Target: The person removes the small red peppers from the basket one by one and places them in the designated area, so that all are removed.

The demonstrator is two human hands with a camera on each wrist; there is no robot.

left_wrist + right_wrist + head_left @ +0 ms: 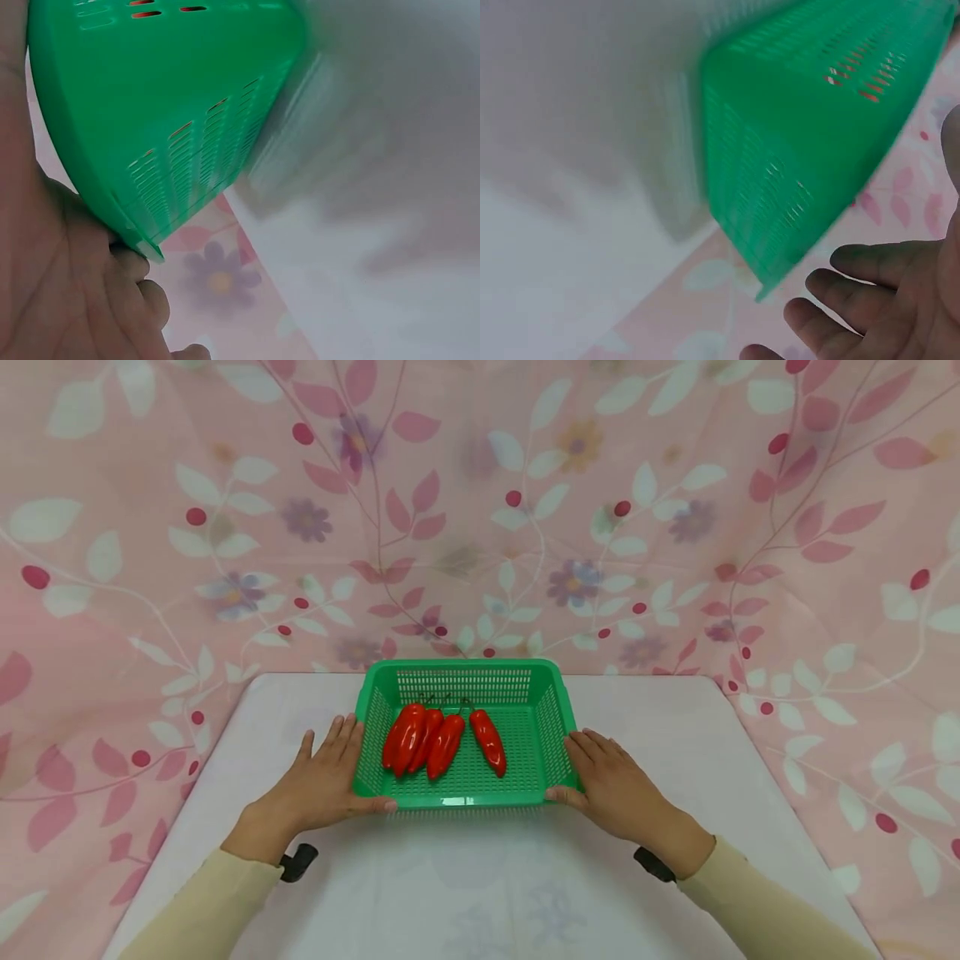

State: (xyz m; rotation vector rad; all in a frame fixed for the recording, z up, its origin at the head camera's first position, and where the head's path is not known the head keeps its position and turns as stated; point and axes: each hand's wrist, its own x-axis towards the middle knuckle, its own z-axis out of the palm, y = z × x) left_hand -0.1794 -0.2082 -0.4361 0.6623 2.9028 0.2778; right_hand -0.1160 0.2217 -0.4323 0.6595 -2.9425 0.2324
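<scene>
A green plastic basket (551, 672) with slotted walls sits at the far middle of the table. Inside it, several glossy red peppers (446, 748) with dark stems lie clustered on the left, while one red pepper (489, 743) lies apart near the middle. My left hand (318, 781) lies along the basket's left side, fingers straight, thumb at the near corner. On the other side my right hand (622, 789) mirrors it, thumb at the near right corner. In the right wrist view its extended fingers (855, 296) are spread beside the green wall.
A white cloth covers the table (465, 885), whose far edge runs just behind the basket. Pink floral fabric (480, 527) hangs behind it and along both sides. Dark wrist-camera mounts (298, 862) show under the wrists.
</scene>
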